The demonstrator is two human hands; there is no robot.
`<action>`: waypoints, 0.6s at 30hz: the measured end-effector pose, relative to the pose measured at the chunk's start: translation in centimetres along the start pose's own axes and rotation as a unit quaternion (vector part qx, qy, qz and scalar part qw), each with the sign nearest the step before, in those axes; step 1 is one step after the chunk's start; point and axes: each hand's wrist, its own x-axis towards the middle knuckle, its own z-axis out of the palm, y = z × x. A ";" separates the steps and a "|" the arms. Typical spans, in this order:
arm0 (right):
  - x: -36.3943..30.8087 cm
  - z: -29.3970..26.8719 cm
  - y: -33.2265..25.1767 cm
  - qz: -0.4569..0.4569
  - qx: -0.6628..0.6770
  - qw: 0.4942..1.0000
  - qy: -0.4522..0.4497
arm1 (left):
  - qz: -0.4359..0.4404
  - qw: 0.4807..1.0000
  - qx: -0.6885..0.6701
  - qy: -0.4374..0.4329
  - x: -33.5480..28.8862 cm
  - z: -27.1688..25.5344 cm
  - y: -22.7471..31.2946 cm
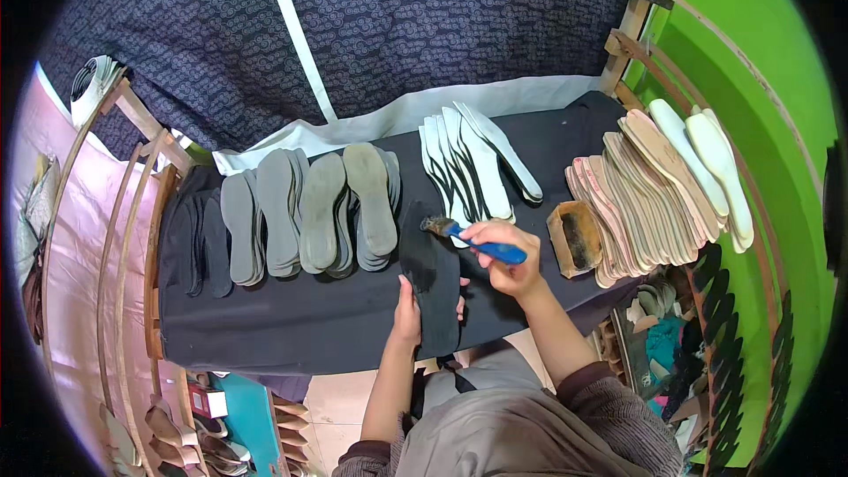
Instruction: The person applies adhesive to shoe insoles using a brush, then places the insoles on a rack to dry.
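My left hand (407, 314) grips a long black insole (438, 314) near its lower end, thumb on one side and fingertips showing at the other. My right hand (515, 267) is closed around a paintbrush with a blue handle (500, 253). The brush's bristles (434, 225) are at the upper part of the black insole; I cannot tell whether they touch it. Part of the insole's surface looks darker and shinier. To the right of my right hand stands a small open brown container (563, 252) with dark residue inside.
Stacked grey insoles (279, 212) lie on the black-covered table (265, 327) at the left, beside dark ones (216, 243). White-topped insoles (477, 150) fan out at the back. Beige insoles (649, 194) are piled at the right. Wooden racks (152, 265) flank the table.
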 end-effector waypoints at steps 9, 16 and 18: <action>-0.3 0.0 0.1 -0.014 -0.010 1.000 -0.006 | 0.030 0.999 -0.019 0.007 0.2 -0.5 -0.4; -1.2 0.1 -1.0 -0.054 -0.042 0.990 -0.122 | 0.018 0.997 -0.018 0.069 0.1 -0.7 -0.7; -0.7 0.2 -0.9 -0.046 -0.061 0.997 -0.023 | 0.025 0.997 -0.043 0.052 0.2 -0.8 -0.7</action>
